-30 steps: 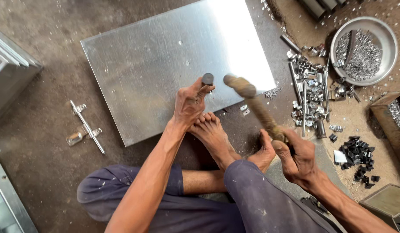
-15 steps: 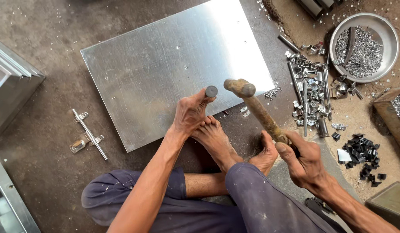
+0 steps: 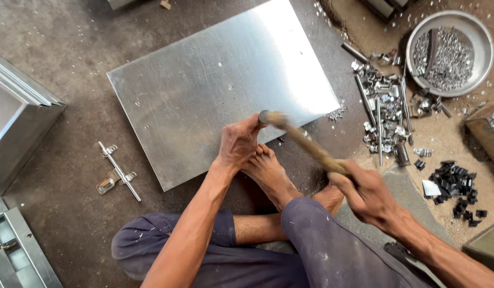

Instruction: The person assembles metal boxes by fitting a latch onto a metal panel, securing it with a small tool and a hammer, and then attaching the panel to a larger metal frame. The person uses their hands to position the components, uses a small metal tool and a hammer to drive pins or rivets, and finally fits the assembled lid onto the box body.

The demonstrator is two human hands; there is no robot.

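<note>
Down from its raised spot half a second ago, the hammer (image 3: pixel 305 144) now has its head meeting the top of the punch (image 3: pixel 264 116), and the blur of the swing makes both hard to make out. The right hand (image 3: pixel 367 193) is wrapped tight around the wooden handle, just off the near right corner of the metal sheet (image 3: pixel 215 90). The left hand (image 3: pixel 239 143) pinches the punch upright at the sheet's near edge; the fingers hide the punch's shaft and tip. A bare foot (image 3: pixel 268 173) rests just under that hand, toes at the sheet's edge.

Right of the sheet lies a heap of rods and small metal fittings (image 3: pixel 385 114). Beyond the heap, a round metal bowl (image 3: pixel 484 37) holds silvery scraps and a dark bar. A pile of small black pieces (image 3: pixel 456 184) sits nearer than the heap. Left of the sheet lies a latch bolt (image 3: pixel 119 172), with metal boxes (image 3: pixel 15 117) cut off by the frame's edge.
</note>
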